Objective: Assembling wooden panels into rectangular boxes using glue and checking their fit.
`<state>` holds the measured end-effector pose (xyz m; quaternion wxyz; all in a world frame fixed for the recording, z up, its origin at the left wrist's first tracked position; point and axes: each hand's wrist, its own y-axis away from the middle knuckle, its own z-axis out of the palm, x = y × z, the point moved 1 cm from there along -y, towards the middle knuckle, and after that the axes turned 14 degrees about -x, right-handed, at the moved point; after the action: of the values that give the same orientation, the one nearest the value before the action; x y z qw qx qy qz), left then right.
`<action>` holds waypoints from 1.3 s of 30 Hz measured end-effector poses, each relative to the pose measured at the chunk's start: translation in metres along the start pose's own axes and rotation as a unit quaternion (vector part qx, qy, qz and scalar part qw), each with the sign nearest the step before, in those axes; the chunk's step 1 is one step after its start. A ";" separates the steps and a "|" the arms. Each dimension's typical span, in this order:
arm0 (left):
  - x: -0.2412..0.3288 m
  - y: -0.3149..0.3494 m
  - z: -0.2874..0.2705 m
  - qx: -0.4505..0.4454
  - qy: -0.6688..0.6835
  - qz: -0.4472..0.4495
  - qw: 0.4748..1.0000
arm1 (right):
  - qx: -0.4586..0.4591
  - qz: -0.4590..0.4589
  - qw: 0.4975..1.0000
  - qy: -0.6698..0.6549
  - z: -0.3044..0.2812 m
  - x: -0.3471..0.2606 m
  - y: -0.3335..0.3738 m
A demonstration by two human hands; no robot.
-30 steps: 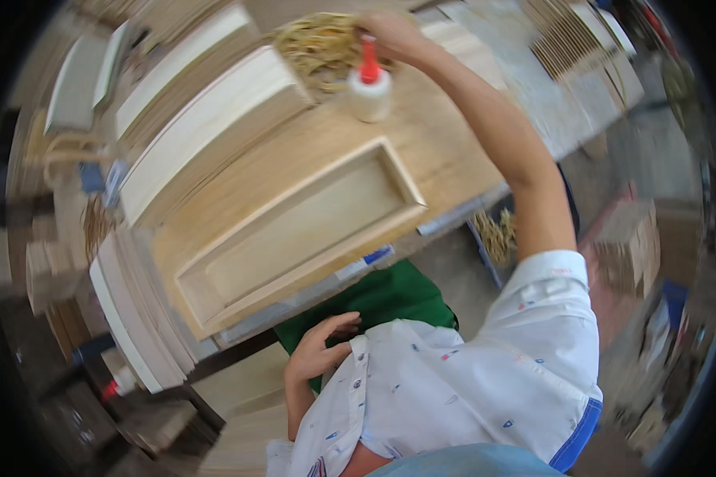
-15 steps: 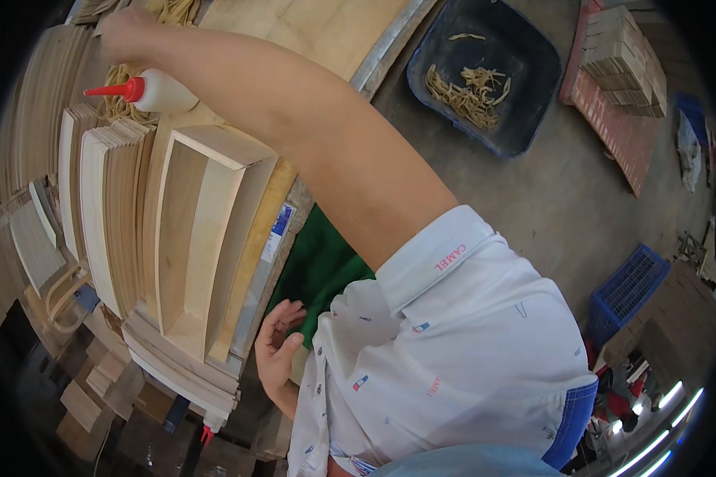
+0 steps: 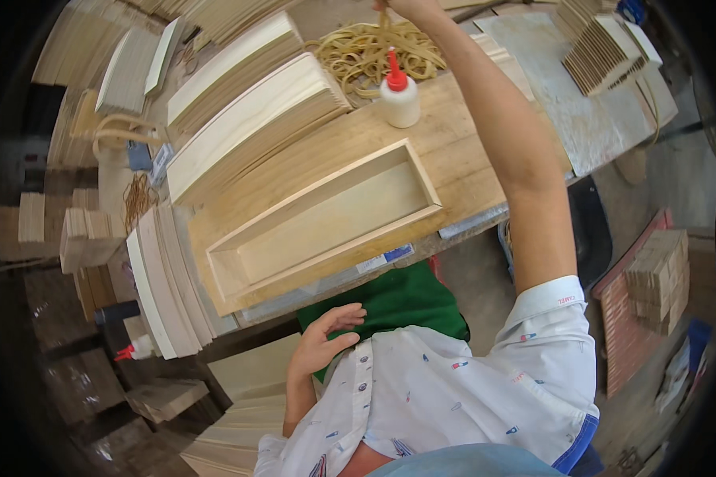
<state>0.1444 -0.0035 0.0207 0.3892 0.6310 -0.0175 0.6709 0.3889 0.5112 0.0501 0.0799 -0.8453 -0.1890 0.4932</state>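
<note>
Watching remotely, I'd judge it best to lift the strand (image 3: 384,30) straight up, clear of the red-nozzled bottle (image 3: 400,103), since my right hand (image 3: 412,8) pinches it above a tangle of flat, rubbery tan loops (image 3: 358,56) toward the worktop's (image 3: 469,163) far edge. My left hand (image 3: 326,340) rests loosely open, empty, below the near edge, along which a smooth, pale, long wooden box (image 3: 334,215) lies.

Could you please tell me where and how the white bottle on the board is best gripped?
I'd grip the white bottle around its round body, coming from its right: it stands upright with bare wooden board on that side, while tan loops crowd behind and the red nozzle tapers thin.
</note>
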 end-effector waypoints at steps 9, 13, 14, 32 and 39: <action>-0.001 -0.001 -0.007 0.012 -0.062 0.046 0.997 | -0.112 0.068 0.991 -0.031 0.003 -0.056 -0.009; 0.014 0.003 -0.006 0.016 -0.083 0.081 0.993 | -0.081 -0.009 0.984 -0.158 0.000 -0.078 -0.018; 0.021 0.006 -0.006 0.013 -0.091 0.103 0.990 | -0.085 -0.032 0.981 -0.171 0.000 -0.087 -0.020; 0.175 -0.042 -0.082 0.046 0.082 0.371 0.924 | -0.369 0.030 0.856 -0.361 0.022 -0.249 0.202; 0.103 0.046 -0.114 0.069 -0.014 0.275 0.959 | -0.430 0.018 0.902 0.017 -0.009 -0.199 0.272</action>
<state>0.0351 0.0746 0.1077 0.1448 0.6364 -0.1492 0.7428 0.3739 0.1836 0.1270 -0.2967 -0.8092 -0.3665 0.3506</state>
